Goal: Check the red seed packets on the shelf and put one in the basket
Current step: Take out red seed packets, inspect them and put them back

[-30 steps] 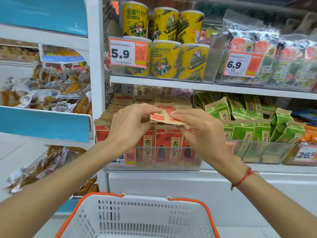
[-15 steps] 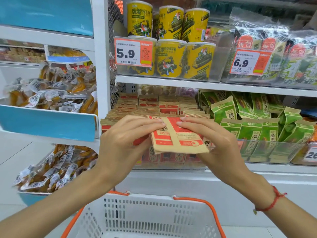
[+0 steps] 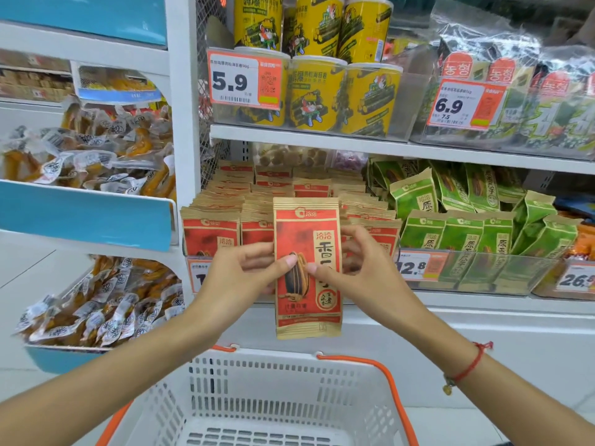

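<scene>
Red packet point(image 3: 307, 268) is hanging upright at twelve o'clock above the basket point(image 3: 335, 378), and I'm pinching its two edges with left hand point(image 3: 240, 273) and right hand point(image 3: 363, 268). It's risking slipping, since only thumbs and fingertips are gripping.

Both bare forearms reach forward and converge at chest height. The left hand point(image 3: 240, 273) and the right hand point(image 3: 360, 268) each pinch the upright red-and-tan paper seed packet point(image 3: 307, 268) — thumbs on its front, nearly meeting, fingers curled behind. The right wrist wears a red string bracelet point(image 3: 468, 368) (a small charm dangles).
</scene>
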{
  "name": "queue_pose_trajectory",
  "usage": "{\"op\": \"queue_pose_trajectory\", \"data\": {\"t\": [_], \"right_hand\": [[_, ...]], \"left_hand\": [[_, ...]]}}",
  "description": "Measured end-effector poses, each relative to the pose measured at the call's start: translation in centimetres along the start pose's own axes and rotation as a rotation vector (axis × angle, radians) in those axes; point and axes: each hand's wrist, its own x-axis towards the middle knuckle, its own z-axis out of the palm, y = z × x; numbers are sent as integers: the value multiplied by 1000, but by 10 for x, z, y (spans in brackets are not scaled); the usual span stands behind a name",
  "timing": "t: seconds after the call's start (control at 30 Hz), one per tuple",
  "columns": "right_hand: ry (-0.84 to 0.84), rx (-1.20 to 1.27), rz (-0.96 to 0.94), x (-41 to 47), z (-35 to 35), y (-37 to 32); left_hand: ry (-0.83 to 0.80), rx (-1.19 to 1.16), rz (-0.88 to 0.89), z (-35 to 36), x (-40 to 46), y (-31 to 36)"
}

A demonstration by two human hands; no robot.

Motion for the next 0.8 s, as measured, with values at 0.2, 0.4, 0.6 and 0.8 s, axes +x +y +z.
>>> {"op": "queue_pose_trajectory", "data": {"t": [0.2,0.4,0.6,0.8], "right_hand": [[11,0,-14,6,9,4],[18,15,99,14,7,2],[-83,156,200,11,3,6],[-169,163,168,6,6,8]], "left_hand": [[-121,-120,-139,2,-4,3],[-140,-152,-133,4,-5,7],[-168,-137,-146,2,-4,4],[-148,-150,-174,1,-3,-1]]}}
